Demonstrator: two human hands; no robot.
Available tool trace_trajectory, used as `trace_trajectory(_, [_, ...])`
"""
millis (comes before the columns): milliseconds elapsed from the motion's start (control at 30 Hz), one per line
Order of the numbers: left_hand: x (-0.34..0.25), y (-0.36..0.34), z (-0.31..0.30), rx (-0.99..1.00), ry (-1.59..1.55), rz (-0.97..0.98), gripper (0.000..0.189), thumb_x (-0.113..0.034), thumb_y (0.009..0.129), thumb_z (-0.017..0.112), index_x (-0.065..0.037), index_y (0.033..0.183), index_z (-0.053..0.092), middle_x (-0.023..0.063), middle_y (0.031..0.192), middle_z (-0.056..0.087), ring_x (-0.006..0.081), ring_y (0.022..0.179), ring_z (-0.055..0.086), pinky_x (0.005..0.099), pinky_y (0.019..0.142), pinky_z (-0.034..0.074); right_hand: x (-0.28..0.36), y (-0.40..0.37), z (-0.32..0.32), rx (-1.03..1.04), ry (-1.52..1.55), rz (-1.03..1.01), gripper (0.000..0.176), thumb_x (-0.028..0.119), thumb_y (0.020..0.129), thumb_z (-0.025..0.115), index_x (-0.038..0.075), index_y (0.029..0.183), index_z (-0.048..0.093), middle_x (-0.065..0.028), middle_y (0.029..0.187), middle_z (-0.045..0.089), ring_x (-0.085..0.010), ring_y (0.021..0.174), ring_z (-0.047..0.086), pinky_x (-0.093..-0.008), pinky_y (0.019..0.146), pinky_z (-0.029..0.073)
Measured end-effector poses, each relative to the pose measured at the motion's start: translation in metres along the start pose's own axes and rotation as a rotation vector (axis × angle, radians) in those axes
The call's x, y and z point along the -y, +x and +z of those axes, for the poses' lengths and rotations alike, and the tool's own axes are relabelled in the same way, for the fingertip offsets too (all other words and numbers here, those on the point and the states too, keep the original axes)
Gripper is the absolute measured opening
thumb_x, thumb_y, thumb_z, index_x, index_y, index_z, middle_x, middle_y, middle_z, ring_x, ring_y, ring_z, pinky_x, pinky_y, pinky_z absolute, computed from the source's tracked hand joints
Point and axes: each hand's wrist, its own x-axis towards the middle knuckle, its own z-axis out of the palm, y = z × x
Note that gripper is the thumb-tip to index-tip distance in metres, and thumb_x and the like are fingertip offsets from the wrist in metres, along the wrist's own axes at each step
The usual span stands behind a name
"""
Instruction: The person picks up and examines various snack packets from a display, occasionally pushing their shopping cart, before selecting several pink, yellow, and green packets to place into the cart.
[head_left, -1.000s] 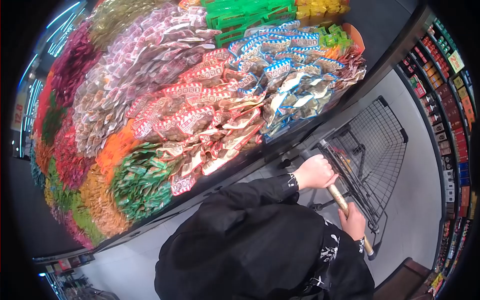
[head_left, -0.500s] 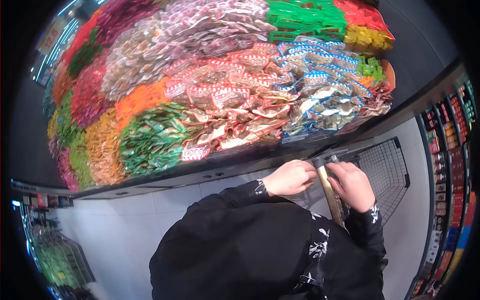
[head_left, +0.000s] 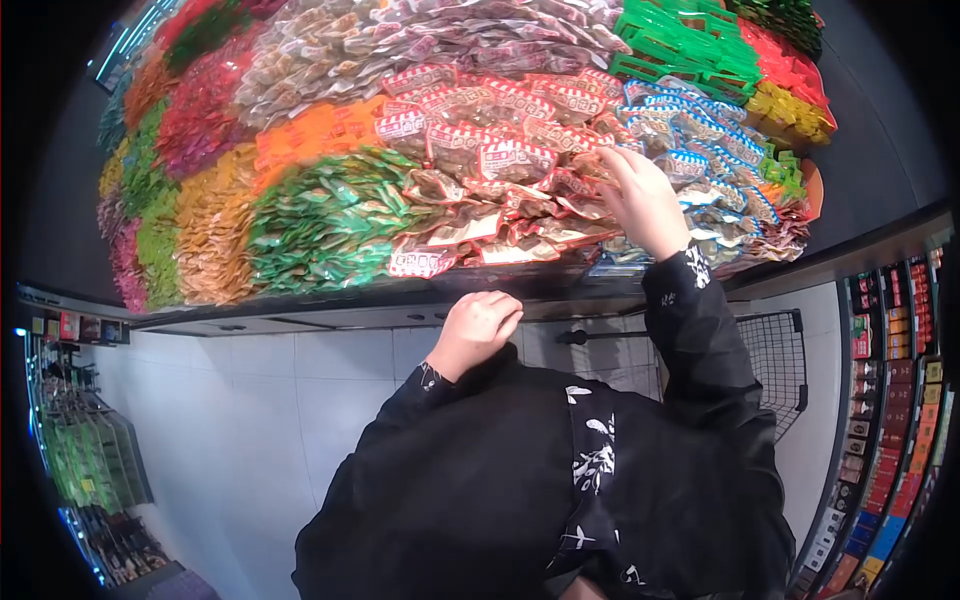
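My right hand [head_left: 645,200] reaches over the display, at the border between the red-and-white packets [head_left: 515,160] and the blue-and-white packets [head_left: 690,165]. Its fingers point up and left and touch or nearly touch the red-trimmed packets; a hold on any of them cannot be made out. My left hand [head_left: 478,330] is closed, in front of the display's front edge [head_left: 370,312], with nothing visible in it. Green packets [head_left: 320,225] lie to the left of the red-trimmed ones, and orange packets [head_left: 310,138] behind those.
A wire shopping cart [head_left: 775,360] stands at the right, partly behind my right sleeve. Shelves of boxed goods [head_left: 885,440] line the far right. At the left edge hangs a rack of green goods [head_left: 90,450]. Pale floor tiles [head_left: 250,420] run below the display.
My right hand has left the cart handle and moved up over the packets. My left hand has moved left and down, away from the handle. The view has shifted.
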Motion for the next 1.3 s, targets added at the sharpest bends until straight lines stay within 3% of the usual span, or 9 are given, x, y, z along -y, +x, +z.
trace_trajectory(267, [0.01, 0.017, -0.035, -0.058, -0.06, 0.127, 0.007, -0.01, 0.078, 0.063, -0.005, 0.082, 0.063, 0.0067, 0.081, 0.064, 0.0235, 0.077, 0.062, 0.0339, 0.071, 0.048, -0.012, 0.017, 0.043, 0.001, 0.096, 0.257, 0.013, 0.017, 0.081, 0.061, 0.009, 0.091, 0.064, -0.0108, 0.082, 0.063, -0.0335, 0.084, 0.058, -0.04, 0.072, 0.047])
trace_trajectory(333, [0.012, 0.021, -0.047, -0.08, -0.087, 0.154, 0.006, -0.01, 0.077, 0.063, -0.005, 0.082, 0.064, 0.0069, 0.08, 0.064, 0.0235, 0.076, 0.062, 0.0336, 0.07, 0.049, -0.012, 0.023, 0.04, -0.033, 0.096, 0.299, 0.013, 0.016, 0.083, 0.06, 0.005, 0.09, 0.064, -0.012, 0.081, 0.063, -0.0292, 0.079, 0.061, -0.0359, 0.071, 0.047])
trace_trajectory(400, [0.013, 0.026, -0.058, -0.068, -0.195, 0.119, 0.006, -0.008, 0.078, 0.063, -0.005, 0.083, 0.065, 0.0079, 0.079, 0.065, 0.0237, 0.075, 0.063, 0.0328, 0.068, 0.049, -0.016, 0.03, 0.037, -0.136, 0.54, 0.533, 0.013, 0.015, 0.085, 0.06, 0.003, 0.09, 0.063, -0.0117, 0.08, 0.064, -0.0203, 0.076, 0.063, -0.0299, 0.07, 0.047])
trace_trajectory(567, [0.002, 0.044, -0.072, -0.196, -0.439, 0.024, 0.007, -0.002, 0.08, 0.06, 0.001, 0.084, 0.065, 0.0101, 0.079, 0.066, 0.02, 0.074, 0.064, 0.0295, 0.069, 0.049, -0.017, 0.045, 0.01, -0.222, 0.786, 0.534, 0.016, 0.015, 0.092, 0.053, 0.0, 0.096, 0.059, 0.0003, 0.082, 0.062, -0.0056, 0.072, 0.057, -0.0229, 0.066, 0.046])
trace_trajectory(733, [-0.01, 0.061, -0.062, -0.369, -1.018, -0.175, 0.025, -0.014, 0.096, 0.042, 0.001, 0.114, 0.05, 0.0119, 0.1, 0.061, 0.0162, 0.086, 0.061, 0.0256, 0.069, 0.051, 0.005, 0.037, -0.017, 0.05, 1.237, 0.582, 0.019, 0.019, 0.092, 0.055, 0.002, 0.098, 0.058, 0.0024, 0.082, 0.06, -0.0024, 0.071, 0.053, -0.0196, 0.065, 0.042])
trace_trajectory(833, [-0.02, 0.075, -0.059, -0.382, -1.347, -0.261, 0.03, -0.019, 0.096, 0.042, -0.002, 0.121, 0.044, 0.0116, 0.109, 0.056, 0.0171, 0.091, 0.06, 0.0297, 0.07, 0.053, 0.021, 0.035, -0.029, 0.392, 1.194, 0.473, 0.02, 0.02, 0.091, 0.056, 0.001, 0.092, 0.061, 0.0023, 0.078, 0.061, -0.0029, 0.071, 0.052, -0.0206, 0.066, 0.043])
trace_trajectory(967, [-0.042, 0.085, -0.052, -0.002, -1.763, -0.382, 0.036, -0.021, 0.096, 0.041, -0.003, 0.128, 0.037, 0.0096, 0.117, 0.052, 0.0177, 0.105, 0.055, 0.0346, 0.083, 0.05, 0.038, 0.035, -0.036, 0.582, 0.948, 0.253, 0.025, 0.024, 0.09, 0.057, 0.0, 0.085, 0.06, -0.001, 0.069, 0.058, -0.0025, 0.067, 0.05, -0.0237, 0.062, 0.043])
trace_trajectory(1133, [-0.041, 0.076, -0.044, 0.048, -1.792, -0.352, 0.038, -0.012, 0.094, 0.044, 0.0, 0.13, 0.039, 0.01, 0.123, 0.052, 0.0184, 0.111, 0.053, 0.0344, 0.095, 0.044, 0.015, 0.038, -0.024, 0.564, 1.329, 0.408, 0.031, 0.029, 0.095, 0.049, 0.003, 0.083, 0.06, 0.0023, 0.069, 0.058, -0.002, 0.067, 0.051, -0.0196, 0.062, 0.043])
trace_trajectory(1300, [-0.04, 0.063, -0.05, -0.075, -1.924, -0.403, 0.036, -0.015, 0.096, 0.04, -0.001, 0.129, 0.041, 0.0109, 0.125, 0.052, 0.0219, 0.113, 0.053, 0.0384, 0.092, 0.046, -0.019, 0.041, 0.016, 0.272, 0.818, 0.397, 0.024, 0.025, 0.092, 0.052, 0.004, 0.095, 0.061, -0.0048, 0.086, 0.063, -0.0115, 0.08, 0.059, -0.0275, 0.069, 0.048])
